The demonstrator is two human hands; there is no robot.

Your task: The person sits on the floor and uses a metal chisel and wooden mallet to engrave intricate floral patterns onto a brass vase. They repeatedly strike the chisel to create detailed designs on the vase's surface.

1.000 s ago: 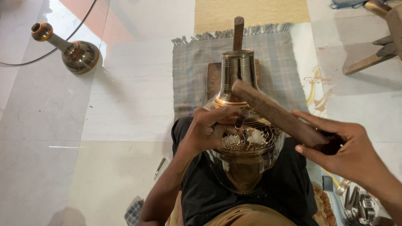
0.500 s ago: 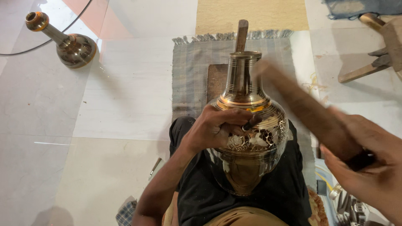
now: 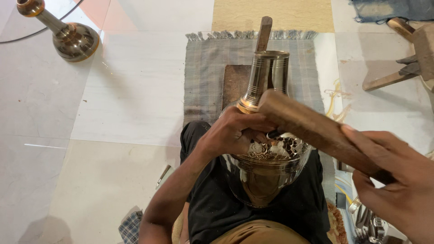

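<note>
Since the earlier frames the wooden mallet point(image 3: 316, 131) has swung down from the right of the frame, and its head now sits at the shoulder of the brass vase point(image 3: 266, 149), right over the small punch point(image 3: 272, 134) pinched in the left hand point(image 3: 233, 133). The right hand point(image 3: 393, 180) is clamped around the mallet's handle at lower right; the left hand's fingers are closed on the punch and rest against the vase. The vase lies in the person's lap at centre frame, neck pointing up toward the grey mat point(image 3: 208, 72) on the floor. A band of raised floral pattern already shows on the shoulder beside the punch, while the belly below looks smooth, so the chasing seems partly done with much surface left. A second brass vase point(image 3: 68, 36) lies at upper left.
</note>
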